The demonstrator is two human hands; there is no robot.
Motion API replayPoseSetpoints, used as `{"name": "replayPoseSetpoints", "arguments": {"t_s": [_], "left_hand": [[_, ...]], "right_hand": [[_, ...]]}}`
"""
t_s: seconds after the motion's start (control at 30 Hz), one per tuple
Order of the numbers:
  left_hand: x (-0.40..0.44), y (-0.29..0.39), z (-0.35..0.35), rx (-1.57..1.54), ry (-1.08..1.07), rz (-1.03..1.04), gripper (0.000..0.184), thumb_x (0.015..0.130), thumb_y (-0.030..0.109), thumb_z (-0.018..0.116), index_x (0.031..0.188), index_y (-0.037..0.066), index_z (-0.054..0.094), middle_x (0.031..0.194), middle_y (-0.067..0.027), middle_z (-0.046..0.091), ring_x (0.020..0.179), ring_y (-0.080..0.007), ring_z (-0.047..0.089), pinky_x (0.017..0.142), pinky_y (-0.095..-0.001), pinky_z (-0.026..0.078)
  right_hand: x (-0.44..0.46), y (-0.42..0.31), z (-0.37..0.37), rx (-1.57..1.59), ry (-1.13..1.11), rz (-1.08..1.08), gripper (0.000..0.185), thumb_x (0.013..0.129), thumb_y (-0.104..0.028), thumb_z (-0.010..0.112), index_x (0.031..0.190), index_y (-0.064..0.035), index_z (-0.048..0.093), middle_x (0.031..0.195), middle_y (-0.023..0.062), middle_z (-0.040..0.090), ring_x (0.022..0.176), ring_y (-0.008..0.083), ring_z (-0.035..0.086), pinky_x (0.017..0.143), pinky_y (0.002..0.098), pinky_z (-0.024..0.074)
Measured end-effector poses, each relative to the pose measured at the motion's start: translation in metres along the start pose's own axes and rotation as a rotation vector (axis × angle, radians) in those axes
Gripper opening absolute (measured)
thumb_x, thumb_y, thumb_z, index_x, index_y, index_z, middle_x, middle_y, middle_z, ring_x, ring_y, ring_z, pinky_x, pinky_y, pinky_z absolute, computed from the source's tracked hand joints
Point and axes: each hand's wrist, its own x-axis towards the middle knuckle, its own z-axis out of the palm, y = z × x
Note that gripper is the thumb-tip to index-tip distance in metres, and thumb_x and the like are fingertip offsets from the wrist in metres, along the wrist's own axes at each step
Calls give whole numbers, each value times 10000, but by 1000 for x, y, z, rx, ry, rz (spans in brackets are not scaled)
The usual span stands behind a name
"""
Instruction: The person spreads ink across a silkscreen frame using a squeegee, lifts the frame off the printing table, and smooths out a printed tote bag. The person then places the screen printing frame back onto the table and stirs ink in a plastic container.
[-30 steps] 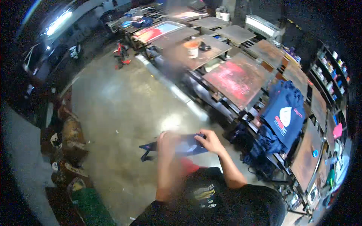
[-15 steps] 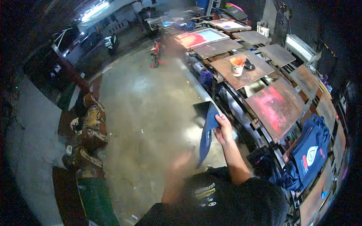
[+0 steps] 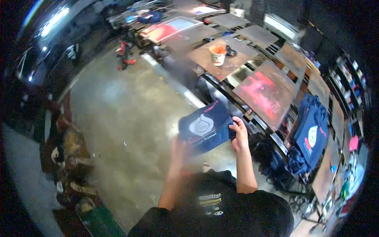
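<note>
Left hand (image 3: 179, 149): blurred, at left edge of navy printed cloth (image 3: 207, 127); hold, I can't tell. Right hand (image 3: 239, 131): pinching right edge. Cloth: above floor (image 3: 130, 118); might droop, crease if left hold proves loose.

Bench (image 3: 263, 94) | brn bd (image 3: 240, 63): wht tub (image 3: 218, 60) + blk item (image 3: 231, 51) | nearer: navy cloth pile (image 3: 310, 136)

Left hand (image 3: 179, 150) plus right hand (image 3: 239, 133): together they numbered two.
Held cloth (image 3: 207, 128): there was one.
Cloth pile (image 3: 311, 134): one lay; its pieces could not be counted.
Bucket (image 3: 217, 58): one stood.
Pink-stained board (image 3: 266, 94): one showed.
</note>
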Motion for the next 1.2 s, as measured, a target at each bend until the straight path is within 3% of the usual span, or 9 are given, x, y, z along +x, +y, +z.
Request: {"name": "replayPoseSetpoints", "arguments": {"t_s": [0.1, 0.2, 0.33, 0.47, 0.53, 0.6, 0.67, 0.93, 1.2], "left_hand": [[54, 5, -18, 123, -89, 321, 518, 899, -54, 568, 1398, -7, 435, 1372, -101, 514, 1233, -168, 499, 1073, -301, 364], [70, 51, -16, 170, -200, 423, 515, 889, -61, 571, 1384, -17, 439, 1390, -109, 498, 1261, -186, 480, 1095, -312, 337], [93, 95, -35, 305, -284, 497, 546, 852, -86, 597, 1372, -35, 438, 1394, -123, 495, 1287, -199, 457, 1115, -324, 306], [114, 104, -65, 255, -308, 465, 564, 829, -100, 602, 1367, -22, 451, 1397, -114, 493, 1287, -199, 458, 1106, -317, 317], [124, 103, -81, 212, -316, 445, 565, 816, -99, 619, 1353, -6, 471, 1363, -97, 512, 1254, -189, 479, 1086, -311, 338], [137, 101, -98, 244, -355, 449, 564, 801, -99, 636, 1335, 4, 488, 1312, -80, 533, 1206, -177, 501, 1059, -304, 360], [149, 99, -111, 213, -388, 427, 564, 794, -99, 644, 1326, 8, 494, 1290, -73, 539, 1180, -172, 510, 1045, -300, 371], [158, 98, -112, 97, -486, 272, 535, 790, -92, 652, 1293, 25, 513, 1246, -60, 547, 1101, -151, 537, 996, -291, 404], [164, 85, -91, 342, -607, 483, 336, 782, -40, 691, 1100, 17, 598, 1093, -41, 583, 1020, -140, 539, 924, -267, 414]], "right_hand": [[-14, 7, -4, -72, 28, -127, 431, 781, 97, 567, 1190, -36, 540, 971, 20, 603, 894, 110, 563, 834, 236, 439], [-31, 12, 22, -95, 83, -128, 477, 760, 97, 560, 1218, -36, 546, 908, -15, 576, 831, 81, 532, 802, 198, 416], [-42, 26, 60, -169, 82, -159, 537, 740, 109, 506, 1258, -28, 542, 1055, 33, 610, 955, 105, 548, 837, 210, 418], [-49, 44, 88, -277, 38, -86, 459, 765, 83, 503, 1195, -14, 629, 1084, 28, 620, 995, 107, 556, 873, 230, 433], [-48, 60, 99, -282, 82, -82, 387, 788, 75, 556, 1151, -4, 662, 1043, 23, 637, 968, 107, 573, 855, 234, 446], [-51, 72, 111, -327, 111, -46, 372, 805, 32, 645, 1176, 11, 651, 1183, 75, 638, 1090, 150, 574, 944, 276, 446], [-51, 85, 117, -325, 151, -75, 360, 805, 39, 662, 1164, 12, 659, 1177, 80, 653, 1063, 142, 589, 923, 268, 458], [-79, 106, 136, -418, 394, -272, 298, 816, 100, 561, 1072, 27, 695, 1107, 74, 697, 1029, 156, 623, 951, 276, 455], [-69, 80, 125, -617, 504, -561, 283, 819, 127, 482, 958, 25, 706, 1013, 91, 705, 1008, 186, 640, 949, 298, 459]]}}
